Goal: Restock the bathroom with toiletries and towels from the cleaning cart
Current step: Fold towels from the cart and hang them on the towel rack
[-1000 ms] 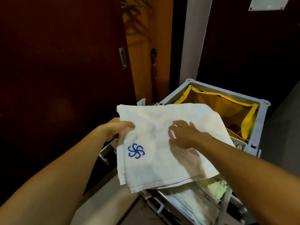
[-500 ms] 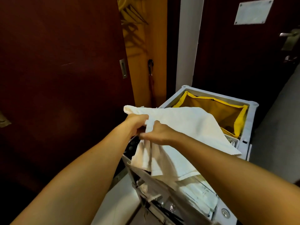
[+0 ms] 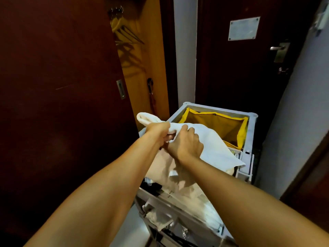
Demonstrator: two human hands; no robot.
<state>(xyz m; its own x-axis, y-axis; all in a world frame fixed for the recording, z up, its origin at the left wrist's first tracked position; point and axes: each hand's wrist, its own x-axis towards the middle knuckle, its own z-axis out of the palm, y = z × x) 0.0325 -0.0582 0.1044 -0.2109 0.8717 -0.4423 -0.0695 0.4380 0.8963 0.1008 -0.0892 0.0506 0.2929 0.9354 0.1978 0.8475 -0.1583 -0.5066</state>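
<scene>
I am gripping the soft white terry towel (image 3: 211,148) with both hands above the grey plastic cleaning cart (image 3: 249,132): my left hand (image 3: 158,130) is curling its fingers tightly round the bunched corner, and my right hand (image 3: 185,145) is pinching the cloth just beside it, so the hands are touching. The loose end is draping down over the white folded linen (image 3: 199,198) on the cart; I am judging it could snag there or slip to the floor if my grip is loosening. The yellow fabric bag (image 3: 213,125) is sitting in the cart's far end, between dark brown doors (image 3: 58,104) in a narrow, dim entryway.
</scene>
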